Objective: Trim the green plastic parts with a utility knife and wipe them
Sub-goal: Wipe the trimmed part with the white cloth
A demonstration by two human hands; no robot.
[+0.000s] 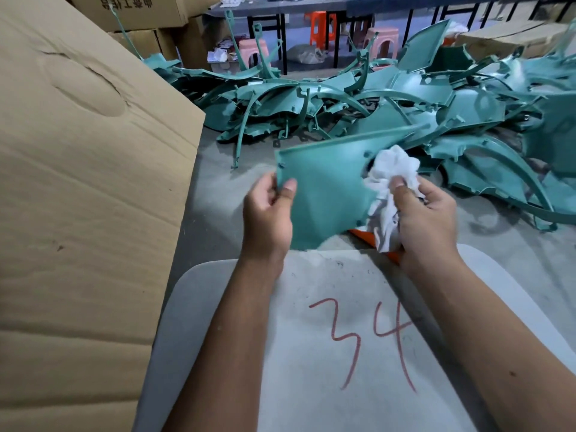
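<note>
A flat green plastic panel (327,185) is held up over the floor in front of me. My left hand (269,213) grips its left edge, thumb on the near face. My right hand (424,219) clutches a crumpled white cloth (394,173) against the panel's right edge. An orange object (363,236), perhaps the knife, pokes out under the panel and the cloth; most of it is hidden.
A big pile of green plastic parts (389,101) covers the floor ahead and to the right. A large cardboard box (78,182) stands close on my left. A grey board (327,338) marked 34 in red lies below my forearms. Stools and tables stand at the back.
</note>
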